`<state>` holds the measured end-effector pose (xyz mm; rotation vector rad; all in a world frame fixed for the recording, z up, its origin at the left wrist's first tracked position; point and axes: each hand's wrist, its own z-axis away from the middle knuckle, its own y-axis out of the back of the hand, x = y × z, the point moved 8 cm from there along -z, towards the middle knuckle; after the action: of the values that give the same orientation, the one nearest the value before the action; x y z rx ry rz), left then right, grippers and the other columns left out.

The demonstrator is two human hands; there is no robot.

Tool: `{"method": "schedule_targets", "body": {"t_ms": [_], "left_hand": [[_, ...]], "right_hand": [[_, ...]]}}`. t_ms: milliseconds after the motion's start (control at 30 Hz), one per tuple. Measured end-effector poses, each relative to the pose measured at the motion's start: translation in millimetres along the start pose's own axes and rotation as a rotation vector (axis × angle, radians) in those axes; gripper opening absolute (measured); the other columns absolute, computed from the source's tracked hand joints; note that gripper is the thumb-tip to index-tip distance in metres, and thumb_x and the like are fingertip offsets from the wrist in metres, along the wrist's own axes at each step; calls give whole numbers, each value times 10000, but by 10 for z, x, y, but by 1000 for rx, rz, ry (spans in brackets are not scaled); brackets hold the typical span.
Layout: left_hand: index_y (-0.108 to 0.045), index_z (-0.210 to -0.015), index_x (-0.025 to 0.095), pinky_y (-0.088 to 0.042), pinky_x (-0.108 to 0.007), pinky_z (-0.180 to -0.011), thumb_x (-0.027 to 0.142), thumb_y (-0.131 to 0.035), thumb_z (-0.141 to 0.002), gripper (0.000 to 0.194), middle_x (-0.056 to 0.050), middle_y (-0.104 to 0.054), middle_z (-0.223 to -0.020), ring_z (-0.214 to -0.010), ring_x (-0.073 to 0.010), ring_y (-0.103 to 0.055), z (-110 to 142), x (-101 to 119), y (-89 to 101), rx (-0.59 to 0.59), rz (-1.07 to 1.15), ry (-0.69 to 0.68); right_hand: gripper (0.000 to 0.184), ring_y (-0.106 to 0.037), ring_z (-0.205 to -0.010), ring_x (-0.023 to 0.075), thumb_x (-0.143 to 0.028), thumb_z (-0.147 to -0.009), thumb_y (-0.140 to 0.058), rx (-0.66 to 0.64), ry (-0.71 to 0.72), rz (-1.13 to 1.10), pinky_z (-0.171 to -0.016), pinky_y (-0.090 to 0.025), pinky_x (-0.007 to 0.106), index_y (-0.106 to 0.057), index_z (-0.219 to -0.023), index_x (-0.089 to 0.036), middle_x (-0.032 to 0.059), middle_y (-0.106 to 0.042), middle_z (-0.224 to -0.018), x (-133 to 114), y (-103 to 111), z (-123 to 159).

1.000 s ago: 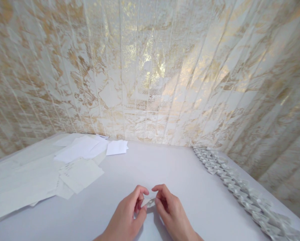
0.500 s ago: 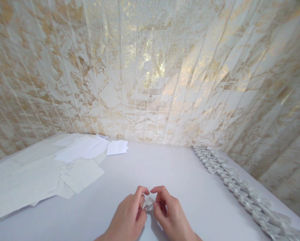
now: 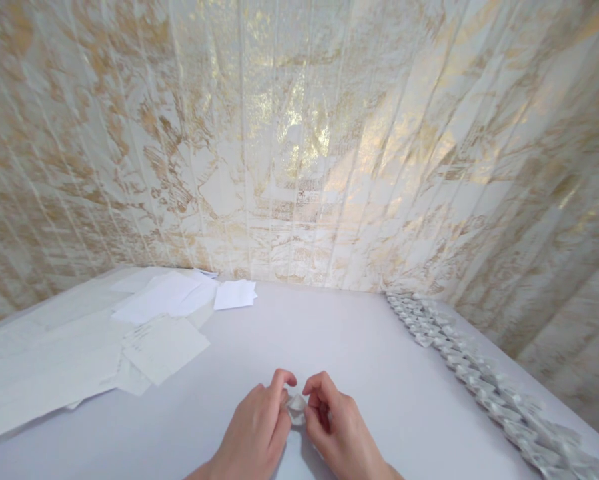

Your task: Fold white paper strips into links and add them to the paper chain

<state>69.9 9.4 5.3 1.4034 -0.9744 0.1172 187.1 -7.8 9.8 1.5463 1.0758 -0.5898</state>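
A small folded piece of white paper with a pointed top is held between my two hands, just above the white table. My left hand pinches its left side with thumb and fingers, the index finger arched over it. On the right side, my right hand grips the paper between thumb and curled fingers, its index finger bent and raised. The fingertips partly hide the paper's edges.
Loose sheets of paper spread over the table's left side. A small stack of white paper squares lies at the back. Rows of folded paper pieces run along the right edge. A patterned gold and white curtain hangs behind.
The folded paper has shifted slightly between my fingers and shows a clearer peak. My index fingertips have moved a little farther apart.
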Motion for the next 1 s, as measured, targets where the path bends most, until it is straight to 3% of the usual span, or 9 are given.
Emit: {"method": "schedule_targets", "body": {"t_ms": [200,433,533,600,700,900,1000], "left_hand": [[-476,-1154,231,-365,-307,-716,100,-317,-908,321,-9,-718,-818,-769,-237,-615,-35,67,68,6,-96,-61],[-493,-1145,211,-367,-322,-727,32,-349,-853,372,-8,-721,-768,-794,-251,-655,-67,139,77,6,-200,-43],[-488,-1143,208,-373,-322,-717,87,-322,-913,309,1,-707,-721,-763,-252,-642,-50,141,44,-9,-174,-41],[-484,-1150,208,-378,-318,-688,204,-322,-971,242,14,-684,-670,-721,-255,-623,-34,129,10,-23,-142,-46],[-488,-1161,213,-382,-308,-660,359,-359,-985,263,28,-646,-633,-673,-248,-590,-16,113,-37,-36,-123,-76],[-514,-1126,254,-373,-277,-654,292,-371,-966,219,63,-567,-585,-616,-206,-545,-36,37,-67,-32,-142,-60],[-531,-1100,251,-366,-278,-655,288,-371,-962,215,62,-551,-579,-623,-205,-544,-38,40,-80,-37,-143,-54]], "right_hand": [[201,-496,-575,126,-39,-760,-460,-25,27,244,-566,-357,220,-555,-824,-204,-36,-540,-665,-60,14,-20],[197,-565,-765,195,-27,-740,-598,-39,173,512,-684,-415,280,-648,-833,-194,30,-632,-813,-193,-75,-29],[162,-551,-797,208,-35,-769,-651,-35,244,642,-709,-415,304,-659,-789,-195,38,-650,-851,-229,-125,-38],[159,-548,-788,205,-38,-793,-672,-36,241,720,-702,-411,304,-679,-789,-197,34,-653,-834,-223,-50,-73],[167,-559,-827,217,-56,-808,-704,-25,144,839,-710,-406,305,-720,-779,-220,31,-662,-833,-160,380,-170],[137,-557,-839,234,-106,-865,-642,35,-17,1103,-775,-408,333,-710,-803,-208,41,-687,-811,143,1894,-200],[162,-558,-825,254,-70,-839,-611,67,-84,1166,-757,-398,351,-698,-773,-190,61,-697,-797,451,2403,-92]]}}
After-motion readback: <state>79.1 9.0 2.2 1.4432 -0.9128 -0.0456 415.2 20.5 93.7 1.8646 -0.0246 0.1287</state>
